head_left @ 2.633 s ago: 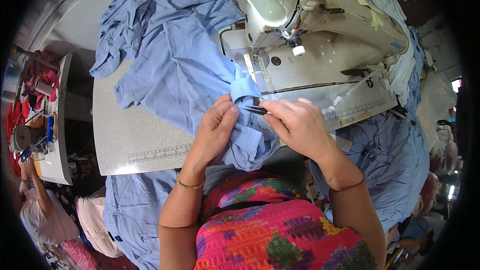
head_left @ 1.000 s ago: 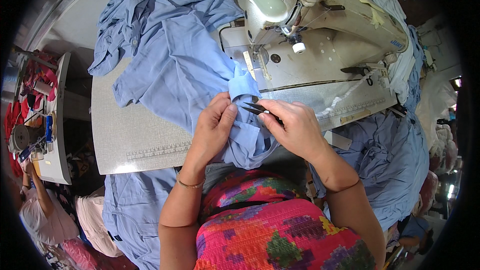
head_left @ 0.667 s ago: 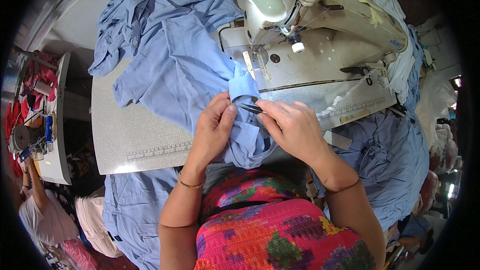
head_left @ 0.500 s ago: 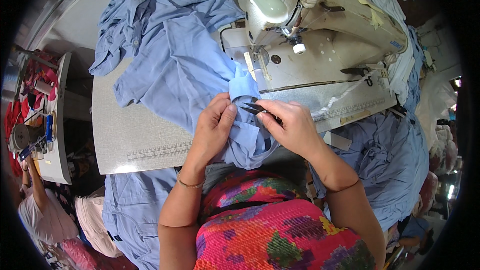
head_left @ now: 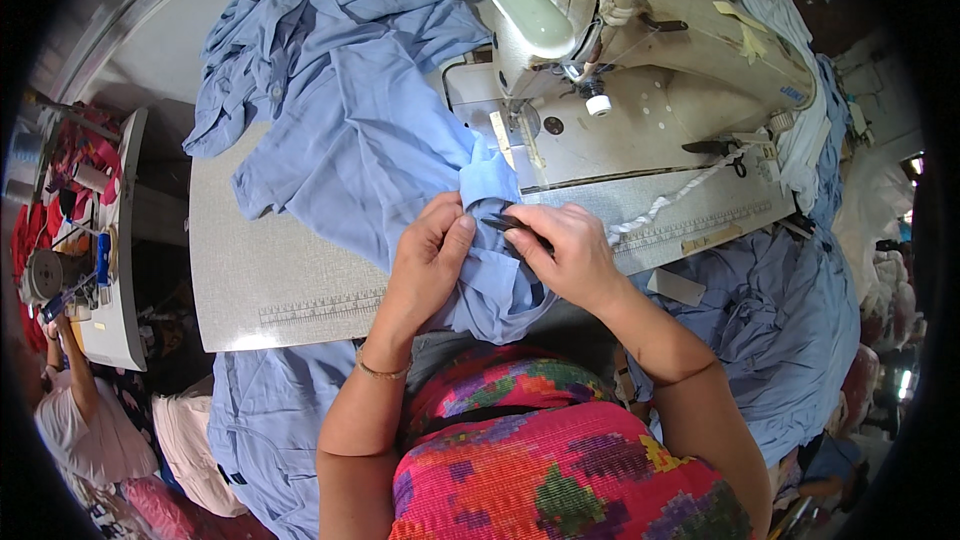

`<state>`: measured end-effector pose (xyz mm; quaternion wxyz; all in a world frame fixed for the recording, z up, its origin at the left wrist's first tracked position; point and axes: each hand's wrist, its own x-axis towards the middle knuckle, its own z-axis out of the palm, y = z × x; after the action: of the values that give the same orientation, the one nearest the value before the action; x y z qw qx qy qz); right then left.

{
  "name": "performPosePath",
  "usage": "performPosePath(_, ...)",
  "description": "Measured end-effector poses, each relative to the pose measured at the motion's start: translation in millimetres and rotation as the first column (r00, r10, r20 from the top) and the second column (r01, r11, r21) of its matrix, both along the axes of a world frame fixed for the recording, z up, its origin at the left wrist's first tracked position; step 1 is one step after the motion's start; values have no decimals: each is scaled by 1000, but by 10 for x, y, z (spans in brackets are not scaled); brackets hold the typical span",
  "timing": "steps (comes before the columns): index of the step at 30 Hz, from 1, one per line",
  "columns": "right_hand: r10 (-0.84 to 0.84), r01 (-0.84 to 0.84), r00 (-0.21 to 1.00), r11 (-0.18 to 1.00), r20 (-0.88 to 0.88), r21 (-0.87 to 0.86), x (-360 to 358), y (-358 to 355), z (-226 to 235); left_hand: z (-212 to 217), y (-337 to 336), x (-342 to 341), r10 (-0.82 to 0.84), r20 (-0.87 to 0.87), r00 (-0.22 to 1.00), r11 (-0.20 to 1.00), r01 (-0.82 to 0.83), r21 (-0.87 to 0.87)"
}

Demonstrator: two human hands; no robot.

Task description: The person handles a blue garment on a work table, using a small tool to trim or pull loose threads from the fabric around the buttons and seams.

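Blue garment [head_left: 350, 120] spreads across the left of my view, bunched at its far end beside the machine and gathered at its near end between the two hands. Beneath it I see the pale table [head_left: 225, 270], and at the far right of the work stands the sewing machine [head_left: 690, 35].

I read the step in hand as close, fine work on the cloth at the spot where the hands meet. The next move, in my judgement, calls for a steady left pinch and careful aim from the right.

The left hand [head_left: 430, 250] is closed, thumb against curled forefinger, apparently pinching the cloth's edge, so the garment lies right at this grip and runs away from it toward the machine. The right hand [head_left: 565, 252] is closed around a black pointed tool [head_left: 503, 224], directed leftward at the cloth near the left thumb. A curled band [head_left: 490, 180] of the garment sits just beyond the fingertips. I cannot tell how far apart the tool's points stand, nor whether they touch cloth.
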<state>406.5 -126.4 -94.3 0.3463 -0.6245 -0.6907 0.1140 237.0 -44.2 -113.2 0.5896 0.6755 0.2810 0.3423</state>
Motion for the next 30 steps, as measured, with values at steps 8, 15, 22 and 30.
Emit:
performPosePath(8,8,-55,969,981,245,187,25,99,-26,23,-5,6,20,-24,999,999,-19,40)
performPosePath(15,2,-110,897,969,442,220,33,118,-20,6,3,-3,9,-33,999,1000,-9,2)
performPosePath(22,84,-196,898,956,433,220,68,190,-124,-16,14,-3,22,-23,999,998,-21,53)
performPosePath(30,95,-206,885,958,456,199,63,214,-172,5,7,-1,16,-30,999,998,-14,60)
